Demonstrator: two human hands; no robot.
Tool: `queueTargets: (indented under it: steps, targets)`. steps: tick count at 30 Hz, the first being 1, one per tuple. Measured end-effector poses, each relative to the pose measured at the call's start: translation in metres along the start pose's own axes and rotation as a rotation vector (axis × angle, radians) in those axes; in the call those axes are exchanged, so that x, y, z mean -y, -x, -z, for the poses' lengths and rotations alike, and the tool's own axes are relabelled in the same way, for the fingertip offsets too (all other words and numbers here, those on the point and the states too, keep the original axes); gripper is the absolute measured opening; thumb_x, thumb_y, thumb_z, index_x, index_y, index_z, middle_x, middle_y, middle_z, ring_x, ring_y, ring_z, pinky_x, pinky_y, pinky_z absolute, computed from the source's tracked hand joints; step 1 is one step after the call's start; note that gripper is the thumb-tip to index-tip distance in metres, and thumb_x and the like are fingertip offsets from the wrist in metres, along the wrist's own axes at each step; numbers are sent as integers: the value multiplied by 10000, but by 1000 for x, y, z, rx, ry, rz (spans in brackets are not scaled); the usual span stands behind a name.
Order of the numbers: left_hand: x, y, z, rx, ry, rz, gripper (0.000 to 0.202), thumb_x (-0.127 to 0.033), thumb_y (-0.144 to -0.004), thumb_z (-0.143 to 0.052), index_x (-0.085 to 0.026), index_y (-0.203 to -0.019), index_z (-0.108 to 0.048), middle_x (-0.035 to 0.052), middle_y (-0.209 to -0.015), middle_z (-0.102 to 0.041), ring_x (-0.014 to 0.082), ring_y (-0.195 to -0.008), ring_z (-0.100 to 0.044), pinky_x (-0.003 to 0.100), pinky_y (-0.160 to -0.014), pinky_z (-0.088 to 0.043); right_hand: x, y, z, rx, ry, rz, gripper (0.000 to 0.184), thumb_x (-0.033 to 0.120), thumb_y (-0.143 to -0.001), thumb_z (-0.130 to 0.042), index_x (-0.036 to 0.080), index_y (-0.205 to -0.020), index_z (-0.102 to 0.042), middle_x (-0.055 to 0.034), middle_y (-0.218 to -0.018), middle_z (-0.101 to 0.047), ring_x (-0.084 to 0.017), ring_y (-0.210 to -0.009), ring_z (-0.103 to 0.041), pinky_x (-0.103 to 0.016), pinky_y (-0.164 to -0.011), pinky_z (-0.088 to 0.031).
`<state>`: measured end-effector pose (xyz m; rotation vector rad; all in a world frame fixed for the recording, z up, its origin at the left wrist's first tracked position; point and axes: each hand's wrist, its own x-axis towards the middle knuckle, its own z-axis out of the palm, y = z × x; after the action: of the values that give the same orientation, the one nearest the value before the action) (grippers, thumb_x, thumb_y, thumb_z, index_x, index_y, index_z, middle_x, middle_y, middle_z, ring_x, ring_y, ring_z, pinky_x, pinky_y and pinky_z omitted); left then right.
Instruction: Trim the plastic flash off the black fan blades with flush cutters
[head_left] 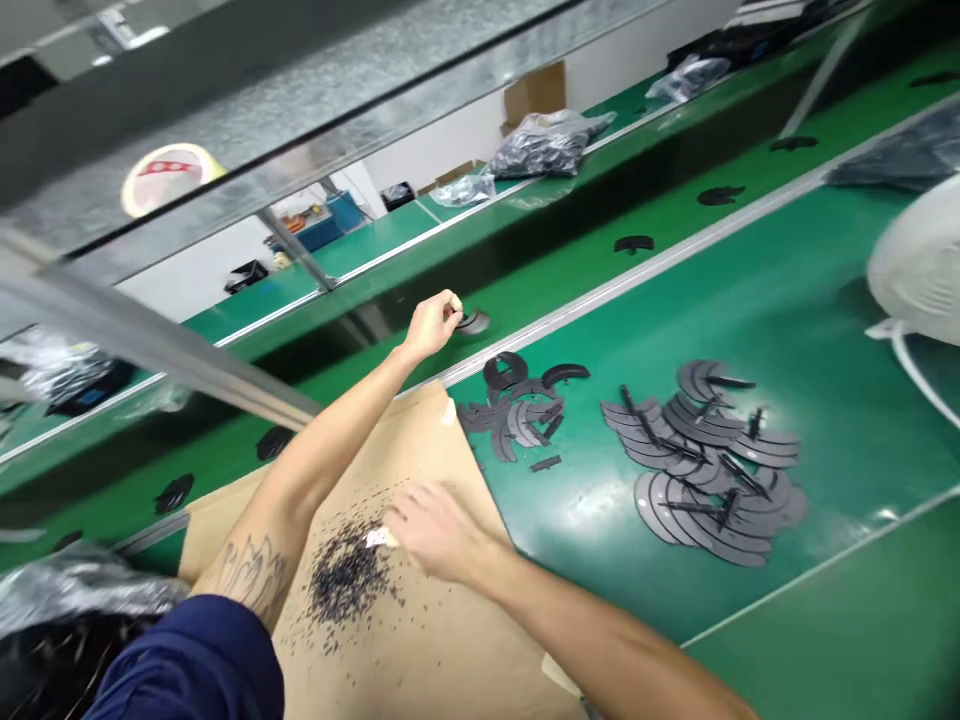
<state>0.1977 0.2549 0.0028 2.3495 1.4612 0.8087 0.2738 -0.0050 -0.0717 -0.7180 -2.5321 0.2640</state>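
My left hand [433, 322] reaches out over the green conveyor belt [675, 215] and pinches a dark curved plastic part [474, 321]. My right hand [435, 530] rests on a sheet of brown cardboard [450, 640] with its fingers curled on a small white object [377, 538], beside a heap of tiny black trimmings [346, 578]. A small pile of dark curved parts [521, 410] lies just past the cardboard. A larger fanned-out pile [705, 460] lies further right on the green table [810, 300].
Single dark parts [634, 243] ride spaced along the belt. Clear bags of black parts [544, 145] sit on the far bench. A white fan [919, 275] stands at the right edge. A metal rail [150, 345] crosses overhead at left, with a tape roll [166, 175] above.
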Motion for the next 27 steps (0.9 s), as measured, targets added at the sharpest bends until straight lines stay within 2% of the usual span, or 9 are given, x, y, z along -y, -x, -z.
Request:
queueTargets:
  steps: [2,6,8,10,14,16,20,23,27]
  targets:
    - [8,36,39,-19,21,30,27,-190,-865,-621,-167,-875,-611,27,-838,-696,165,-801,-652,277,-795,-514,-5,-2,1,-121,-61,-85,105,162,-850,-703,191,-943,-666,-61,-930,-715,-213,-896,-613,-319,-800,-482]
    - [23,132,104,-21,203,112,169,-297,-870,-696,-150,-856,-612,28,-816,-700,131,-725,-655,247,-704,-521,-12,-12,6,-230,-166,-149,200,170,-978,-515,159,-1134,-640,-137,-1054,-674,-256,-984,-612,-382,-845,-512]
    - [24,191,119,-30,376,141,254,-371,-872,-731,-144,-866,-617,27,-793,-692,124,-704,-658,248,-686,-532,-12,-17,9,-420,-323,-293,300,320,-976,-599,161,-1229,-587,-148,-1120,-646,-260,-1010,-625,-391,-851,-540]
    - [19,249,119,-65,469,180,308,-433,-893,-728,-144,-901,-624,24,-787,-690,122,-701,-668,250,-679,-548,-7,-23,11,-521,-569,-366,492,408,-908,-702,194,-1321,-542,-127,-1174,-641,-231,-944,-651,-360,-789,-562]
    - [-4,345,102,-63,380,240,253,-400,-1014,-569,-154,-1005,-628,61,-908,-734,135,-790,-712,248,-730,-580,14,-33,12,-143,-853,-340,348,495,-870,-728,222,-1078,-677,-54,-984,-706,-200,-810,-658,-329,-751,-558]
    - [-9,381,107,-52,328,266,226,-353,-1037,-528,-152,-1080,-622,73,-946,-740,142,-830,-717,246,-753,-580,27,-36,13,-10,-862,-377,349,551,-853,-727,225,-974,-689,-44,-903,-708,-212,-815,-658,-326,-757,-553]
    - [7,440,158,-5,84,362,164,-249,-1019,-540,-133,-986,-651,91,-903,-707,202,-870,-674,332,-805,-538,42,-45,16,86,-776,-488,406,631,-797,-743,237,-854,-664,-7,-744,-614,-186,-681,-564,-300,-638,-488]
    - [30,469,196,179,-523,490,211,-107,-993,-463,-129,-974,-672,118,-910,-669,246,-899,-627,359,-771,-481,46,-56,14,64,-745,-552,415,637,-785,-746,239,-802,-629,12,-698,-532,-172,-644,-489,-305,-612,-435]
    - [50,481,215,295,-879,425,276,-49,-965,-443,-140,-1066,-683,154,-1074,-647,269,-969,-586,369,-763,-427,56,-73,1,36,-796,-600,428,643,-764,-760,239,-827,-633,9,-710,-529,-172,-636,-471,-314,-594,-422]
